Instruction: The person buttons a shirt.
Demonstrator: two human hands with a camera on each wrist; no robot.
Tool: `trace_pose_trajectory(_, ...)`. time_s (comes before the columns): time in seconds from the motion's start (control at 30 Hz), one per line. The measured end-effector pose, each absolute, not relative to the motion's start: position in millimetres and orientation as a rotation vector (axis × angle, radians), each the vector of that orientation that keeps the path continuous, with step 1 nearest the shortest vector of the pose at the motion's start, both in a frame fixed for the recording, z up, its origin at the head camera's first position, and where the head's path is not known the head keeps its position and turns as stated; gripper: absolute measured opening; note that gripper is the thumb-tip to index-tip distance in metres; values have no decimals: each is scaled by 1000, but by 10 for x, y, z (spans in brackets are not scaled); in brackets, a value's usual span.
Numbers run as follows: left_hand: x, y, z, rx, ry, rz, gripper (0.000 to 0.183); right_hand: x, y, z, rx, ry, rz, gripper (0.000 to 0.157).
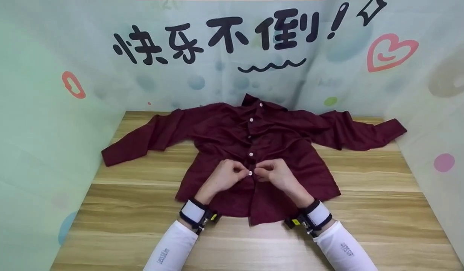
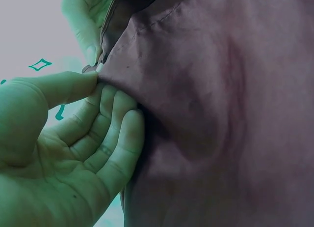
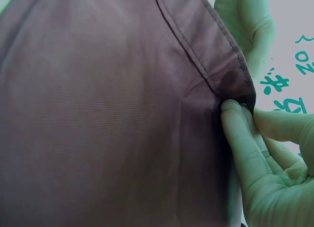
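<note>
A dark red long-sleeved shirt (image 1: pixel 224 128) lies front up, its collar away from me and both sleeves spread out. White buttons run down its front, one of them, a lower button (image 1: pixel 250 173), between my two hands. My left hand (image 1: pixel 226 175) pinches the front edge beside that button with thumb and fingers; the left wrist view shows the cloth lifted there. From the other side my right hand (image 1: pixel 279 175) pinches the placket (image 3: pixel 230 65) between thumb and forefinger. The buttonhole cannot be made out.
The shirt rests on a wood-grain table (image 1: pixel 134 210). Behind it hangs a pale printed cloth (image 1: pixel 217 82) with black lettering, and similar cloth stands along both sides. The right cuff (image 1: pixel 396 130) reaches close to the side cloth.
</note>
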State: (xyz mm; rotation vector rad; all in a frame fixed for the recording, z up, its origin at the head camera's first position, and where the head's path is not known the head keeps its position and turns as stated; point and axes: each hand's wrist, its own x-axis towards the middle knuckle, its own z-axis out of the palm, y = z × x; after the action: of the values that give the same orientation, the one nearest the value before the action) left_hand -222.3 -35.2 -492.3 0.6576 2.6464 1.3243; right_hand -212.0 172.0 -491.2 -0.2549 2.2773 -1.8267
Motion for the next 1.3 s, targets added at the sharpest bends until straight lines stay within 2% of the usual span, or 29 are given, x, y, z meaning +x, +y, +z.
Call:
trace_pose_trajectory(0.5,-2202,-288,-4942,643,2694,1373,16,-2127,1698,-4914,-252,2272,-1828,22)
trace_pose_trajectory(0.87,-2219,-318,-4961,631,2621,1395,16,-2137,1726,-4938,-673,2570,-1581,17)
trace_pose_trajectory(1.3,-2216,-304,-4965,702,2604,1360,22,-2109,1691,-4989,-872,2862,-1408,10)
